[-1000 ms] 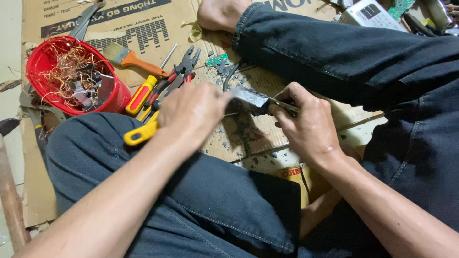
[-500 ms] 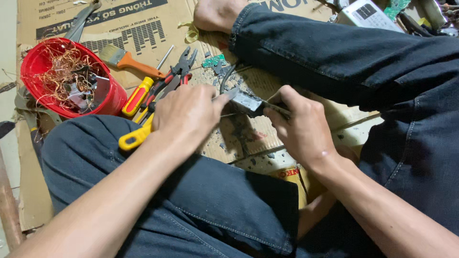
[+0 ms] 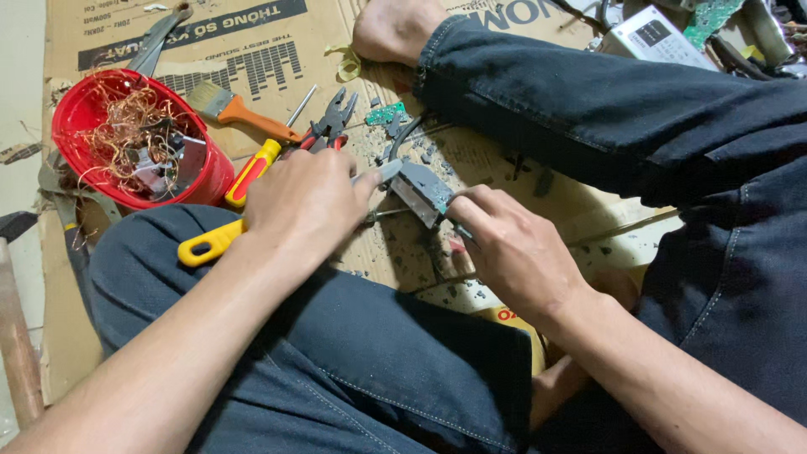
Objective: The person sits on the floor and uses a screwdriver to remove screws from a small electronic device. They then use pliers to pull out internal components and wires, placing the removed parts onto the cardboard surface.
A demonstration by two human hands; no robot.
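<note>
As left hand (image 3: 307,202) grips yellow-handled tool (image 3: 210,242), tip perhaps pointing right at grey component (image 3: 423,190)

My left hand (image 3: 307,202) grips a yellow-handled tool (image 3: 210,242), handle jutting over my knee, metal tip (image 3: 382,172) touching the part | my right hand (image 3: 513,248) pinches a small dark grey component (image 3: 420,189), tilted, held just above the cardboard between my legs

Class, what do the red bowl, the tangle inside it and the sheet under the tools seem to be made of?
Red bowl: probably plastic, smooth and glossy.
Tangle: likely bare copper wire, thin orange-brown shiny strands.
Sheet: corrugated cardboard, matte brown, printed, with worn edges.
</note>
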